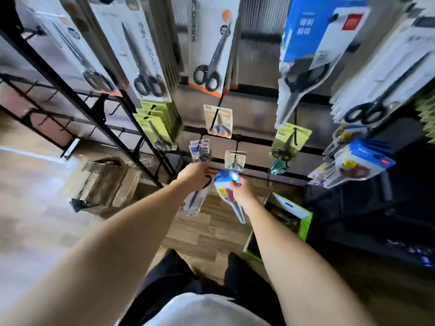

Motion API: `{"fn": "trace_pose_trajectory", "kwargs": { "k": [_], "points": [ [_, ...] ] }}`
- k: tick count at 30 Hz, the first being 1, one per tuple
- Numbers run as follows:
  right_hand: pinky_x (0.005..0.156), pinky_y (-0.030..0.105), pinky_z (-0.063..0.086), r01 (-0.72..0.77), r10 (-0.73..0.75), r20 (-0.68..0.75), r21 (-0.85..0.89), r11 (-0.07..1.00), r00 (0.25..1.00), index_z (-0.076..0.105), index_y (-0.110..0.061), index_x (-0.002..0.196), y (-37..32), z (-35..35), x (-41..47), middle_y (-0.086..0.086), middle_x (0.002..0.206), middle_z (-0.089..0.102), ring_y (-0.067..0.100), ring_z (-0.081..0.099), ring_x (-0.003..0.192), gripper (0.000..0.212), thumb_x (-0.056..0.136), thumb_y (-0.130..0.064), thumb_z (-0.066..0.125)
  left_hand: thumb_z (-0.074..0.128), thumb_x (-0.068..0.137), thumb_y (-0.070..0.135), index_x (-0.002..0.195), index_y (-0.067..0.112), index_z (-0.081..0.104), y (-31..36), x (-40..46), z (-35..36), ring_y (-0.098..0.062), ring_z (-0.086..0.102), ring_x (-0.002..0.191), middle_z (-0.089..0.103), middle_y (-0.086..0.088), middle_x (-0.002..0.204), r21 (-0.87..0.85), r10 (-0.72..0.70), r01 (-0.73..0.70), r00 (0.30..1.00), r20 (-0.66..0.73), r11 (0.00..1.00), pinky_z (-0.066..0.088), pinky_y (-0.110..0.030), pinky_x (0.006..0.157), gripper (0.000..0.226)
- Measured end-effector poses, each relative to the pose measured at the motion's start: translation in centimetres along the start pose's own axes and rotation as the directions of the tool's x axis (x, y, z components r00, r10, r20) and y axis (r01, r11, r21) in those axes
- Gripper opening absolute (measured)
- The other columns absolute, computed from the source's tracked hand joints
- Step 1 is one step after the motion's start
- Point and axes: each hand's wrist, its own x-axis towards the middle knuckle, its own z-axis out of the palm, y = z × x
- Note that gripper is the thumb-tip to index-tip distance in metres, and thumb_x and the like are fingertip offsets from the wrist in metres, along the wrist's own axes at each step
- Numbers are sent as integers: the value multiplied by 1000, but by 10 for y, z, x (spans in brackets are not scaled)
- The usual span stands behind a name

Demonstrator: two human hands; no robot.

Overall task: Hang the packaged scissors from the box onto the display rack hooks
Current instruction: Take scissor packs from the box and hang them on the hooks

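Pretty clearly a shop, the stationery or hardware aisle kind. There's a black metal display rack (237,137) with rows of hooks, and nearly every hook has carded scissors packs (210,45) hanging off it, several deep, in different brands and sizes. Floor is wood-look planks (204,234), with a green stock box (292,215) and a cardboard carton (103,182) sitting down by the rack like someone's restocking.

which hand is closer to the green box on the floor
Right. The right hand, holding a blue scissors pack, is just up-left of the green box; the left hand is farther left.
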Motion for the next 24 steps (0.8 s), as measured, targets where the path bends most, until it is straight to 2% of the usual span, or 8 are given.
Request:
{"fn": "trace_pose_trajectory", "kwargs": {
  "k": [3,6,8,10,11,15,18,24],
  "points": [
    [54,17,45,27,-25,-46,36,999,999,64,-14,112,-16,-13,6,10,99,68,22,61,73,21,99,-20,49,56,84,22,111,19,63,11,14,-9,-30,65,87,67,-7,96,35,28,-28,1000,-1,999,55,-32,68,28],
    [45,12,42,27,-14,-143,92,995,990,61,-13,105,-23,-39,5,10,93,63,20,57,68,15,101,-18,48,57,88,21,109,16,63,30,32,-17,-29,63,97,67,-8,108,54,127,-127,992,17,990,54,-35,81,22],
    [66,22,52,24,-1,-253,87,996,967,63,-15,105,-24,-62,2,12,98,66,28,63,82,18,99,-25,50,57,88,19,110,17,62,53,41,-21,-28,62,100,65,-6,110,49,205,-207,978,36,977,52,-35,85,23],
    [82,43,54,9,17,-335,75,997,942,64,-12,106,-18,-86,-5,13,98,66,31,63,91,22,99,-28,50,56,87,18,102,18,59,82,43,-19,-29,63,96,65,-7,103,70,304,-306,952,46,949,50,-31,74,15],
    [84,46,53,6,26,-373,84,996,927,64,-9,105,-18,-98,-10,16,98,67,32,63,91,24,99,-27,50,55,87,20,98,20,58,98,42,-18,-28,64,93,66,-7,99,67,352,-354,935,42,933,48,-29,69,12],
    [78,35,45,-9,87,-568,138,990,818,62,-3,105,-7,-151,-38,20,104,67,34,62,96,24,97,-24,53,55,86,24,107,26,61,165,24,-10,-29,66,90,67,-5,100,11,498,-499,866,53,867,56,-34,74,22],
    [85,44,51,38,96,-665,184,982,740,62,-7,110,11,-181,-53,17,108,67,34,64,98,22,95,-22,55,55,85,18,97,22,58,205,14,-7,-28,64,84,67,-8,98,52,562,-565,825,64,823,50,-30,63,13],
    [81,39,51,101,145,-687,306,947,712,65,-7,109,40,-229,-67,14,105,69,31,65,97,19,93,-14,55,52,84,8,115,15,59,264,2,5,-30,62,81,63,-10,92,135,576,-579,815,67,804,54,-36,66,33]
  ]
}}
